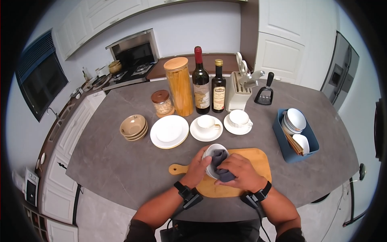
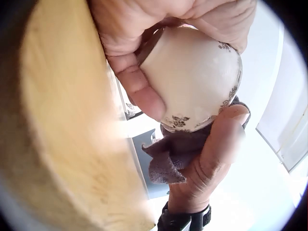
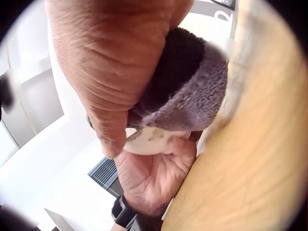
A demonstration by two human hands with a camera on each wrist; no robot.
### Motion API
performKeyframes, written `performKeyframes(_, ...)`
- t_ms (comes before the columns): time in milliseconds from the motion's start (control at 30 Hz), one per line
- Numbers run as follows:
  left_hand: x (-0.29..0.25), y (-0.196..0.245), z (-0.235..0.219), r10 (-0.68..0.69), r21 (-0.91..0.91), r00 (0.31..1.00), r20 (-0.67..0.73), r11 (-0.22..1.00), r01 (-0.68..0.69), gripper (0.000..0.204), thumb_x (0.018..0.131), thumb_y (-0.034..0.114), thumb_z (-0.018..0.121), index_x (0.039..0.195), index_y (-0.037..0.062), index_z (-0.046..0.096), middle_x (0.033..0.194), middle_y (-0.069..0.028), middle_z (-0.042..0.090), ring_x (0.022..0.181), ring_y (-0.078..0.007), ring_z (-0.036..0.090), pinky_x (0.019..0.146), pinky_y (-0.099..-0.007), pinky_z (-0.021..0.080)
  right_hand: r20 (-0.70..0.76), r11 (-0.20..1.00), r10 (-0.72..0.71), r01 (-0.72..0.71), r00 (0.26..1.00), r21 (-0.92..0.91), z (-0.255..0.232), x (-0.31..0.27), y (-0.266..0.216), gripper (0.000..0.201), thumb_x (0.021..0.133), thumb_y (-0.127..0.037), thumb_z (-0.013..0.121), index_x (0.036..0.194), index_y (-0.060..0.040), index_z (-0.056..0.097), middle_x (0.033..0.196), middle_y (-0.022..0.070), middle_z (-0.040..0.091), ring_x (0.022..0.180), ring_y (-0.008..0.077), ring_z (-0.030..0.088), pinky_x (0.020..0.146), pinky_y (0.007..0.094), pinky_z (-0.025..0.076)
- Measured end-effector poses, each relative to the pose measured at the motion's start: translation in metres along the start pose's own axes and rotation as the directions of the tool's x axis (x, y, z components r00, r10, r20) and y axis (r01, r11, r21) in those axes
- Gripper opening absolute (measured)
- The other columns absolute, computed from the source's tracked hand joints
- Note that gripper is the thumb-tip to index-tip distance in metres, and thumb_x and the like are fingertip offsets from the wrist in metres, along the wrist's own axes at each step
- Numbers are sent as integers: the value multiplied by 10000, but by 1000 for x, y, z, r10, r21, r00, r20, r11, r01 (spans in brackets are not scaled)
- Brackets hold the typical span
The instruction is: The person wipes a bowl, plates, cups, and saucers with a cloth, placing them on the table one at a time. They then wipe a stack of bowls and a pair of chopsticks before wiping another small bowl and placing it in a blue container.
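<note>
My left hand [image 1: 196, 168] grips a white bowl [image 2: 192, 79] with small dark floral prints near its rim, tilted above the wooden cutting board [image 1: 256, 163]. A grey cloth [image 1: 219, 157] is bunched inside the bowl. My right hand [image 1: 241, 168] holds this cloth against the bowl's inside and rim, its thumb along the outside in the left wrist view. Part of the cloth [image 2: 166, 166] hangs below the rim there. In the right wrist view the folded cloth [image 3: 202, 98] covers much of the bowl.
Behind the board stand stacked brown bowls [image 1: 133, 126], white plates [image 1: 169, 132] and two cups on saucers [image 1: 206, 137]. Farther back are a pasta jar [image 1: 180, 88], two bottles [image 1: 201, 86] and a knife block [image 1: 238, 97]. At right, a blue bin [image 1: 287, 149] holds bowls and chopsticks.
</note>
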State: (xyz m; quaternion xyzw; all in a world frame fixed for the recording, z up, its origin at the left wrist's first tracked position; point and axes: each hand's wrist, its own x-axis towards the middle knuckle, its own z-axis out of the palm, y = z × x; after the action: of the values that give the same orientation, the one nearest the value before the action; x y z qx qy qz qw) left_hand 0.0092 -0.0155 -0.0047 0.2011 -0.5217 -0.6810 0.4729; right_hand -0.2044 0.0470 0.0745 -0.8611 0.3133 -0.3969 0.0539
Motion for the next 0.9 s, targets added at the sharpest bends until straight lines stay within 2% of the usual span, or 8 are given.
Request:
performKeyframes(133, -4, 0, -6, -71, -170, 996, 53, 982, 79, 657, 1064, 379, 640, 1582, 30, 435, 1431, -94, 594, 1277, -166, 600, 1085, -331, 501, -315, 978, 87, -141, 945, -151, 2, -2, 12, 572, 721, -247, 972, 1183, -47, 701, 1153, 130, 721, 1017, 359, 677, 875, 452, 557)
performKeyframes(333, -6, 2, -2, -69, -127, 989, 128, 988, 85, 653, 1057, 353, 638, 1588, 42, 419, 1438, -93, 584, 1308, -178, 595, 1087, -339, 508, -142, 984, 166, -174, 976, -45, 8, 4, -1, 602, 919, -219, 789, 1434, 10, 575, 1408, 236, 606, 1251, 443, 573, 1097, 503, 463)
performKeyframes(400, -7, 7, -1, -92, -148, 987, 129, 983, 111, 847, 1006, 538, 698, 1592, 10, 389, 1516, -130, 542, 1392, -220, 561, 1167, -391, 464, -117, 987, 158, -160, 981, -7, 7, 3, -3, 591, 964, -212, 729, 1477, 19, 549, 1442, 245, 590, 1285, 445, 561, 1127, 502, 448)
performKeyframes(467, -6, 5, -2, -88, -142, 988, 128, 984, 106, 848, 1005, 536, 699, 1592, 10, 387, 1516, -129, 542, 1393, -219, 560, 1167, -390, 463, -73, 991, 137, -137, 988, 9, 2, 4, -4, 551, 1005, -172, 638, 1508, 26, 534, 1476, 254, 574, 1342, 452, 532, 1170, 504, 415)
performKeyframes(533, -5, 3, -3, -85, -135, 988, 131, 986, 102, 849, 1005, 535, 701, 1593, 11, 384, 1516, -127, 542, 1394, -217, 559, 1168, -388, 463, -84, 989, 147, -144, 986, 41, 7, -1, 7, 547, 996, -155, 660, 1502, 19, 543, 1469, 250, 580, 1334, 438, 546, 1161, 492, 427)
performKeyframes(600, -6, 2, -3, -60, -165, 989, 136, 983, 82, 642, 1057, 339, 631, 1581, 31, 423, 1440, -94, 587, 1306, -172, 594, 1098, -344, 502, -100, 986, 158, -151, 982, 71, 13, -6, 12, 545, 988, -137, 681, 1496, 13, 552, 1461, 246, 586, 1327, 425, 560, 1152, 481, 440)
performKeyframes(767, -7, 1, -3, -47, -122, 990, 134, 991, 63, 649, 1048, 310, 644, 1590, 33, 419, 1459, -93, 572, 1317, -173, 577, 1103, -337, 491, -132, 869, 469, -430, 873, 243, 21, -7, 5, 613, 918, -106, 808, 1474, -6, 571, 1436, 223, 600, 1254, 361, 630, 1066, 398, 508)
performKeyframes(900, -6, -2, -3, 19, -42, 993, 118, 999, -14, 664, 1032, 275, 672, 1602, 50, 416, 1483, -94, 553, 1353, -181, 543, 1144, -340, 453, -121, 851, 517, -494, 847, 178, 23, -6, 1, 611, 911, -125, 823, 1454, 4, 576, 1350, 225, 653, 1199, 340, 669, 1026, 385, 529)
